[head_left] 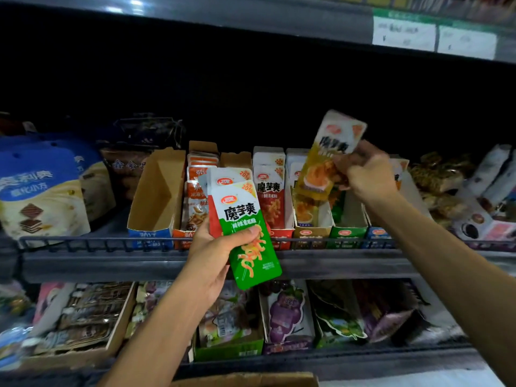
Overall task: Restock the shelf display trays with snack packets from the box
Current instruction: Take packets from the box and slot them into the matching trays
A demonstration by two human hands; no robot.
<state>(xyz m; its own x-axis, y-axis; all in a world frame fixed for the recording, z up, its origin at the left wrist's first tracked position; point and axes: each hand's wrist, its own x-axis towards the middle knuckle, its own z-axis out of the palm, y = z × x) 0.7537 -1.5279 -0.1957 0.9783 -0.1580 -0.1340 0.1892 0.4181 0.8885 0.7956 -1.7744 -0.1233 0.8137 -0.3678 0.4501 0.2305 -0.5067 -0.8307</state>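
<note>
My left hand grips a small stack of snack packets, a green-and-white one on top and a red one behind, held in front of the shelf rail. My right hand pinches a yellow-and-white packet, tilted above the yellow display tray. A row of cardboard display trays stands on the shelf: an empty blue one, an orange one with packets, a red one with packets, then the green tray. The top edge of a cardboard box shows at the bottom.
A wire rail runs along the shelf front. Blue biscuit bags stand at the left, more snack packs at the right. The lower shelf holds trays of grape sweets and other packets. Price tags hang on the shelf above.
</note>
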